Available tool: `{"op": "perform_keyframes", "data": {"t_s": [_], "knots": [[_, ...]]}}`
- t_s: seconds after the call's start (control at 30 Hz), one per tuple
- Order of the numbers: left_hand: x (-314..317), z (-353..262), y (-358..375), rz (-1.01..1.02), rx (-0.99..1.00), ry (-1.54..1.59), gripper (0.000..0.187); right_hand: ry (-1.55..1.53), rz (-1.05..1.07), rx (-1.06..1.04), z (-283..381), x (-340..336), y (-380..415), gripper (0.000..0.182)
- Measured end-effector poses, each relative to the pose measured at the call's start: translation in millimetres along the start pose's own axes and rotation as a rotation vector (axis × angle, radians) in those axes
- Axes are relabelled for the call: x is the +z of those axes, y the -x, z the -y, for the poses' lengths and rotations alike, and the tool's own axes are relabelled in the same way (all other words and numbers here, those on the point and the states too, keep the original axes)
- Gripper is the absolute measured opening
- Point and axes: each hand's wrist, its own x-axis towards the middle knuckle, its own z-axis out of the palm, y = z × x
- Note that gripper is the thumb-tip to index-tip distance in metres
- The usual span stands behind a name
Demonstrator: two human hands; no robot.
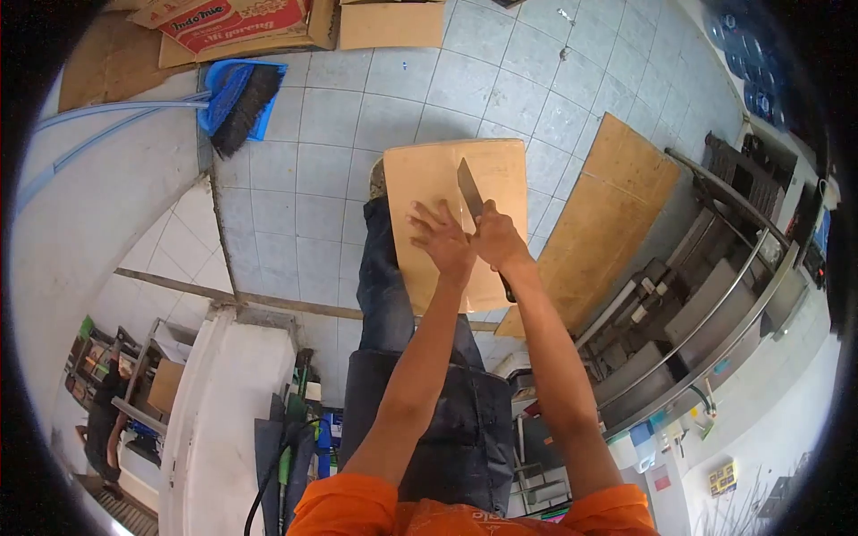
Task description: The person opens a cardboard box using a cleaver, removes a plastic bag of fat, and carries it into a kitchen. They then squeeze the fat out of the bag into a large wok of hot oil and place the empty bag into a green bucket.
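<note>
A closed cardboard box (413,170) with tape along its middle seam lies before my knees. My left hand (442,236) rests flat on its top, fingers spread. Just beside it, my right hand (497,239) is wrapped round a large knife (470,189). The knife's wide grey blade points away from me over the box top, close to the seam, and the black end of its handle shows below my fist. The middle of the handle is hidden by my fingers.
A flattened cardboard sheet (608,214) lies on the tiled floor to the right. At the far left are a blue dustpan (270,125) and a broom (246,107). A printed carton (241,27) stands at the back. Metal furniture (715,313) lines the right side. Another person (105,420) is at lower left.
</note>
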Motion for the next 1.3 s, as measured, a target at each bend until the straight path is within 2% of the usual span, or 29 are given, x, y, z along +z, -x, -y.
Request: {"op": "perform_keyframes", "data": {"t_s": [0.07, 0.13, 0.2, 0.27, 0.3, 0.37, 0.4, 0.47, 0.5, 0.53, 0.57, 0.6, 0.67, 0.73, 0.77, 0.87, 0.9, 0.93, 1.0, 1.1, 1.2, 1.3], "knots": [[-0.6, 2.3, 0.8, 0.008, 0.020, 0.020, 0.086, -0.020, 0.053, -0.031, 9.7, -16.1, 11.5, 0.024], [-1.0, 4.5, 2.5, -0.021, 0.020, 0.027, 0.089, -0.033, 0.166, 0.031, 17.3, -28.9, 20.8, 0.022], [-3.5, 9.6, 0.2, -0.055, 0.021, 0.038, 0.091, -0.088, 0.185, 0.080, 15.8, -31.9, 20.3, 0.021], [-28.7, 24.9, -8.5, 0.140, 0.038, 0.237, 0.091, -0.150, 0.211, 0.123, 13.0, -29.0, 20.1, 0.020], [-39.4, 32.7, -17.0, 0.136, 0.041, 0.236, 0.091, -0.169, 0.196, 0.147, 8.7, -25.6, 19.7, 0.018], [-49.3, 48.9, -30.9, 0.131, 0.214, 0.239, 0.091, -0.196, 0.187, 0.180, -6.3, -7.9, 25.4, 0.017], [-49.6, 47.6, -44.9, 0.133, 0.211, 0.234, 0.091, -0.162, 0.149, 0.127, -15.4, 6.5, 29.7, 0.016], [-44.8, 36.7, -86.2, -0.022, 0.382, 0.141, 0.094, -0.131, 0.114, 0.080, -49.5, 50.7, 46.2, 0.015], [-39.3, 29.3, -100.8, -0.014, 0.386, 0.140, 0.094, -0.078, -0.034, -0.066, -76.5, 82.4, 60.8, 0.015], [-34.0, 19.1, -117.5, 0.096, 0.426, 0.165, 0.098, -0.019, -0.184, -0.222, -91.9, 98.2, 69.8, 0.016], [-35.8, 12.9, -126.3, 0.198, 0.454, 0.191, 0.102, -0.014, -0.178, -0.236, -94.0, 96.6, 72.6, 0.016], [-35.5, 13.6, -123.0, 0.208, 0.440, 0.187, 0.102, 0.029, -0.199, -0.232, -97.0, 98.4, 84.9, 0.017], [-53.8, 0.0, -107.8, 0.241, 0.426, -0.027, 0.113, 0.064, -0.217, -0.192, -97.1, 99.2, 123.9, 0.018], [-54.0, -2.4, -102.8, 0.235, 0.418, -0.041, 0.117, 0.155, 0.005, -0.060, -96.9, 90.2, 151.4, 0.039], [-54.0, -3.7, -102.6, 0.221, 0.408, -0.060, 0.122, -0.006, 0.066, 0.087, -106.7, 99.5, 156.9, 0.031], [-54.2, -6.8, -99.0, 0.234, 0.380, -0.066, 0.126, -0.053, 0.021, 0.091, -104.4, 95.0, 166.6, 0.023], [-54.1, -7.6, -98.5, 0.238, 0.387, -0.071, 0.126, -0.021, 0.041, 0.163, -97.3, 90.8, 167.3, 0.018], [-54.4, -9.8, -101.0, 0.250, 0.367, -0.080, 0.127, -0.029, 0.033, 0.167, -99.1, 93.2, 172.2, 0.018], [-53.9, -13.2, -103.3, 0.263, 0.347, -0.094, 0.128, -0.047, 0.169, 0.304, -104.1, 100.5, 187.5, 0.022], [-48.8, -12.6, -96.8, 0.259, 0.360, -0.097, 0.128, -0.038, 0.299, 0.293, -123.3, 99.5, 201.5, 0.028], [-50.5, -25.0, -98.0, 0.200, 0.335, -0.068, 0.126, 0.109, 0.393, 0.230, -195.6, 150.6, 223.7, 0.034], [-50.8, -29.6, -90.6, 0.204, 0.280, -0.161, 0.115, 0.043, 0.291, 0.158, -209.1, 124.2, 237.0, 0.024]]}}
